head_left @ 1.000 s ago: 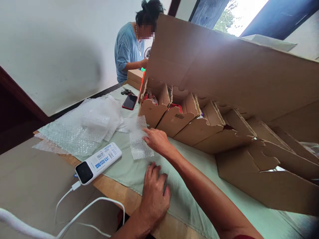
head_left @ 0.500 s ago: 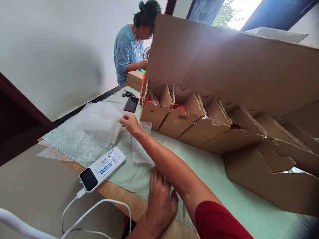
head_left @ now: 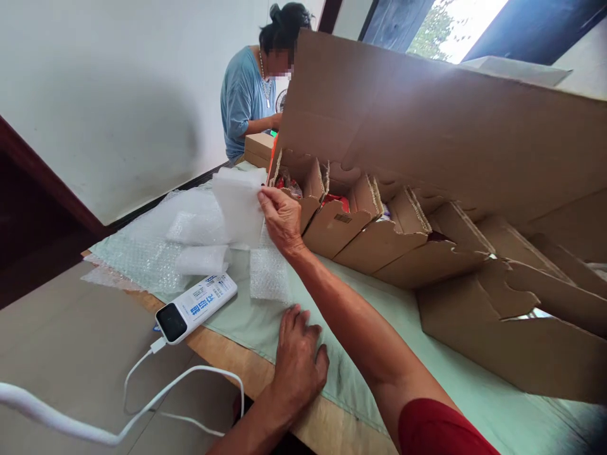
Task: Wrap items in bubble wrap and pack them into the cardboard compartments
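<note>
Though filmy, whitish plastic sheet point(head_left: 241, 212)

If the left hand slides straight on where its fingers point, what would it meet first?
Probably the corner of the small bubble-wrap piece, just ahead of the left fingertips; the right forearm crosses beyond, its height unclear.

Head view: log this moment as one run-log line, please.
right hand: pinching translucent sheet | left hand: open, resting on green cloth | nearby: bubble wrap piece, white device, cardboard bins
</note>
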The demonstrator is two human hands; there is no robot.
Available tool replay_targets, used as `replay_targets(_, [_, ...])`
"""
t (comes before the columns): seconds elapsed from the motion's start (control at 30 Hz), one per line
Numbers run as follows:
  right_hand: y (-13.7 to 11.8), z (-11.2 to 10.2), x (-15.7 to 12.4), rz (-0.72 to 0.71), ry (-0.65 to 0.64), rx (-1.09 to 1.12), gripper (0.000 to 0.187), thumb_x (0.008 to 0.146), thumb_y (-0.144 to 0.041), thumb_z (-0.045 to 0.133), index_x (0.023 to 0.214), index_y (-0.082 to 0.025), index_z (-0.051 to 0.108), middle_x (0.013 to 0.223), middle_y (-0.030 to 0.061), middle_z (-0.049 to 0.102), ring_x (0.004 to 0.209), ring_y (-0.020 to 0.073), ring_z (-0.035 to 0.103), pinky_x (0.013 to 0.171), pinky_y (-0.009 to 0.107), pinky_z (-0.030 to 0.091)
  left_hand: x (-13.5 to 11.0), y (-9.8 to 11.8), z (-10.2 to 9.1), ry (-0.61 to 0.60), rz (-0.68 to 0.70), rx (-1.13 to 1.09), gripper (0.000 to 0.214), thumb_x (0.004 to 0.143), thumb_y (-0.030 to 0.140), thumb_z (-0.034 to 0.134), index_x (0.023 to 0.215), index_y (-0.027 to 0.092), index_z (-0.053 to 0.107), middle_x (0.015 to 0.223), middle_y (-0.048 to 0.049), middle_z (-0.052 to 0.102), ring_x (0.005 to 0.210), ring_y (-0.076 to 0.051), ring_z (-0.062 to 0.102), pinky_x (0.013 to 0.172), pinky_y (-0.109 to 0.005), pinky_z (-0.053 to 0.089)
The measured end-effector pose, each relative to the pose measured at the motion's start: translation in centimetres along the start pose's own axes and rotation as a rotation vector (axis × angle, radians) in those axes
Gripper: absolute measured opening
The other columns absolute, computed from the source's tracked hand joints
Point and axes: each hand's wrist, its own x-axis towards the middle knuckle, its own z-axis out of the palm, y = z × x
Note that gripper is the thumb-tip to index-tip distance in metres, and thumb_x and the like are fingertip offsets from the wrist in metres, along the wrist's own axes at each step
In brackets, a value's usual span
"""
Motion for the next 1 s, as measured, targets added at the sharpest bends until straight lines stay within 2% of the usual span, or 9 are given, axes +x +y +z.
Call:
replay_targets(0.1, [-1.0,-1.9,0.9,-0.074,0.049,0.080,0.020,0.092,-0.039,0.062,0.097,-0.024,0.075,0.092,-0.0006,0.073,0.082,0.0157,0.062,0.080,0.031,0.053,0.0,-0.1,0.1,0.017,-0.005,-0.025,0.031,0.077,0.006,0.060,0.103,0.017,0.071,0.129,-0.0171,0.065,0.137,-0.039,0.050,0.114,-0.065,0.045])
replay_targets(0.2, [-1.8,-4.5,1.1,-0.033,0.015,0.219,0.019,0.087,-0.042,0.069,0.093,-0.025,0.074,0.086,-0.0025,0.071,0.077,0.0139,0.060,0.074,0.028,0.051,0.0,-0.1,0.3,0.040,-0.073,-0.149,0.033,0.075,0.006,0.061,0.103,0.018,0.074,0.128,-0.0171,0.067,0.137,-0.039,0.052,0.116,-0.065,0.042])
replay_targets(0.33, [-2.2,-8.1,-0.5,0.202,-0.203,0.433,0.024,0.074,-0.040,0.081,0.093,-0.026,0.076,0.083,-0.0030,0.073,0.074,0.0134,0.062,0.070,0.026,0.051,0.7,-0.4,-0.3,0.189,-0.385,-0.586,0.041,0.083,0.014,0.061,0.122,0.023,0.070,0.137,-0.0134,0.066,0.133,-0.033,0.058,0.116,-0.057,0.042])
replay_targets(0.47, [-1.6,-11.7,-3.8,0.369,-0.377,0.452,0.031,0.071,-0.041,0.087,0.096,-0.025,0.078,0.084,-0.0023,0.075,0.071,0.0120,0.063,0.068,0.024,0.050,2.0,-0.6,-1.7,0.450,-0.681,-1.167,0.043,0.088,0.042,0.069,0.127,0.022,0.066,0.132,-0.0120,0.069,0.127,-0.027,0.063,0.116,-0.047,0.042])
replay_targets(0.6, [-0.6,-15.4,-7.7,0.482,-0.629,0.334,0.034,0.078,-0.044,0.084,0.102,-0.021,0.080,0.088,-0.0002,0.076,0.071,0.0109,0.062,0.066,0.023,0.047,3.1,-0.2,-3.3,0.531,-0.702,-1.548,0.060,0.078,0.073,0.068,0.108,0.022,0.073,0.117,-0.0105,0.074,0.117,-0.027,0.067,0.107,-0.043,0.048])
replay_targets(0.7, [0.0,-18.0,-10.8,0.538,-0.778,0.208,0.038,0.081,-0.046,0.081,0.109,-0.020,0.079,0.094,0.0012,0.076,0.074,0.0116,0.062,0.067,0.024,0.047,3.4,0.1,-3.7,0.487,-0.706,-1.573,0.058,0.070,0.072,0.075,0.100,0.022,0.075,0.111,-0.0085,0.076,0.114,-0.027,0.068,0.102,-0.041,0.051])
replay_targets(0.83, [0.8,-20.8,-13.4,0.564,-0.793,0.047,0.036,0.083,-0.046,0.076,0.110,-0.022,0.079,0.093,0.0014,0.076,0.072,0.0128,0.061,0.065,0.025,0.048,3.3,0.0,-3.0,0.417,-0.776,-1.449,0.039,0.065,0.046,0.085,0.092,0.019,0.075,0.099,-0.0049,0.078,0.097,-0.021,0.072,0.096,-0.034,0.052])
replay_targets(0.93, [1.3,-21.5,-13.4,0.506,-0.778,-0.086,0.029,0.085,-0.038,0.072,0.108,-0.021,0.079,0.093,0.0025,0.077,0.076,0.0159,0.065,0.070,0.028,0.051,3.3,-0.1,-2.5,0.437,-0.783,-1.405,0.031,0.064,0.036,0.083,0.089,0.019,0.074,0.092,-0.0027,0.078,0.089,-0.018,0.072,0.090,-0.031,0.053])
replay_targets(1.0, [1.2,-20.7,-12.4,0.426,-0.719,-0.247,0.024,0.086,-0.026,0.067,0.105,-0.021,0.080,0.095,0.0032,0.079,0.082,0.0178,0.069,0.076,0.030,0.053,3.3,-0.1,-2.5,0.447,-0.786,-1.387,0.029,0.065,0.036,0.081,0.088,0.020,0.073,0.090,-0.0013,0.077,0.086,-0.018,0.072,0.088,-0.031,0.054])
